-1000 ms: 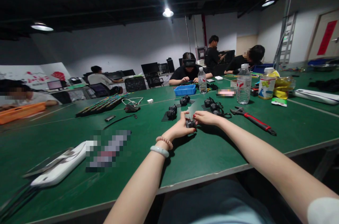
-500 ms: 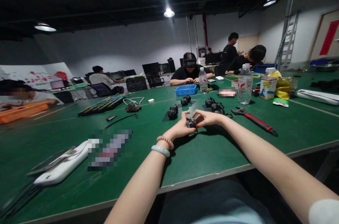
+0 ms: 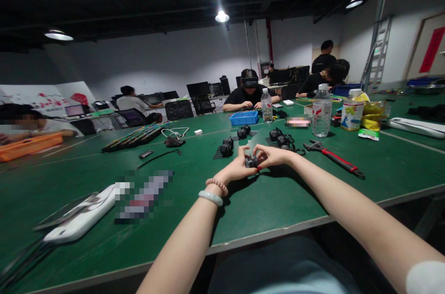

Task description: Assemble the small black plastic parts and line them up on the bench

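Between my two hands, just above the green table, is a small black part with rounded ends; its exact kind I cannot make out. My left hand curls round its left side, thumb underneath and fingers on top. From the right, my right hand pinches the same part with thumb and fingertips. Similar black parts stand beyond my hands: one on a ribbed black pad to the left, another straight ahead, and several to the right. Fingers hide some of the held part.
An adjustable wrench lies right of my hands, near bottles and a yellow packet. A blue tray stands ahead, with a co-worker behind it. Leftward lie a black cable, a white power strip and bundled coloured strands.
My hands stay in nearly the same place around the black part, with only a slight shift of the right fingers. In the background, a standing person has moved to the right.
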The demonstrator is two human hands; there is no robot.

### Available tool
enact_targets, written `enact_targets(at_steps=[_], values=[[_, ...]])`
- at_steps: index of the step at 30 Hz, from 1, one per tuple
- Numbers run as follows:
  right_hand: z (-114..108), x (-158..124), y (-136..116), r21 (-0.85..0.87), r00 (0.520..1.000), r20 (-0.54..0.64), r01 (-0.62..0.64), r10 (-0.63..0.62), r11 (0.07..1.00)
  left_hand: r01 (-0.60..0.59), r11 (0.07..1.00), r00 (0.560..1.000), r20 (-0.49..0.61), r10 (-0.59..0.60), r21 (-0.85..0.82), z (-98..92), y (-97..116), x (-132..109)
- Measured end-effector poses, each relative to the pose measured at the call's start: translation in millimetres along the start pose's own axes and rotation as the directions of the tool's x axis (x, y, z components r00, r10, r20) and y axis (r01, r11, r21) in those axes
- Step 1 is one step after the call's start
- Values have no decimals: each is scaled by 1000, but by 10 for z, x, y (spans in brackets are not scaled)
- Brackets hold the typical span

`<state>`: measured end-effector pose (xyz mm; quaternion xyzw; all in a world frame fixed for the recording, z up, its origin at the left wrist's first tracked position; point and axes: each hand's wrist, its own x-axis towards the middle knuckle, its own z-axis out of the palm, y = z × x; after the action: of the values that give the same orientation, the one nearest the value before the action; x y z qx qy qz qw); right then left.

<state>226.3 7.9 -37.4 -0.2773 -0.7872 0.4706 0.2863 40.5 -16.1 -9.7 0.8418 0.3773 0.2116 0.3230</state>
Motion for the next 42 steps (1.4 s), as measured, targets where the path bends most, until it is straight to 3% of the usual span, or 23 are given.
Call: enact_targets(at_steps=[12,19,42], values=[[2,7,-1,35,1000,5,-9,9,999,10,1000,1000,-18,-10,-12,11,12,-5],[-27,-2,18,-44,999,-45,6,-8,999,6,1000,999,-37,-7,-7,14,29,-20],[-66,11,27,-27,999,-38,-5,4,1000,0,1000,1000,-25,0,-15,8,-83,27]])
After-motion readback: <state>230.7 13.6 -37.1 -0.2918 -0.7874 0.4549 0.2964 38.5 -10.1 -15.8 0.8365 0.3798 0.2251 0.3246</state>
